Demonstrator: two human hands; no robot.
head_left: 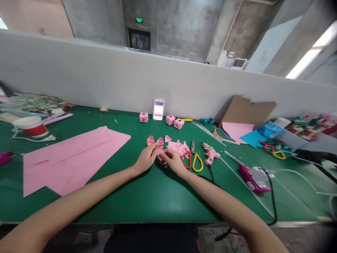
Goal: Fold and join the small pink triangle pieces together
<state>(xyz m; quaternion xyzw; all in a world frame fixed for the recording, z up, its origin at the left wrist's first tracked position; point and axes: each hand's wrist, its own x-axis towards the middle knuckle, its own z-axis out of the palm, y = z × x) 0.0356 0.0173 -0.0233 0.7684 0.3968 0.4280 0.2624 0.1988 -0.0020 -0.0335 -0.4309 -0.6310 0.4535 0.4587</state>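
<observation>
Near the middle of the green table, my left hand (146, 157) and my right hand (172, 160) meet at a small folded pink paper piece (159, 152). Fingers of both hands pinch it from either side. Just beyond them lie small pink folded pieces (150, 140) and a loose pink petal-like piece (167, 138). A pile of pink paper scraps (179, 147) is to the right of the held piece. Scissors (197, 162) with one red and one yellow handle lie beside my right hand. Three pink paper cubes (143, 117) stand farther back.
Large pink sheets (76, 158) cover the left of the green table (147, 207). At right are a pink glue gun (211, 154) with a black cable, clear sticks, a purple power strip (252, 180) and more scissors (278, 154). A paper cup (33, 126) stands at left; a phone (158, 110) leans on the partition.
</observation>
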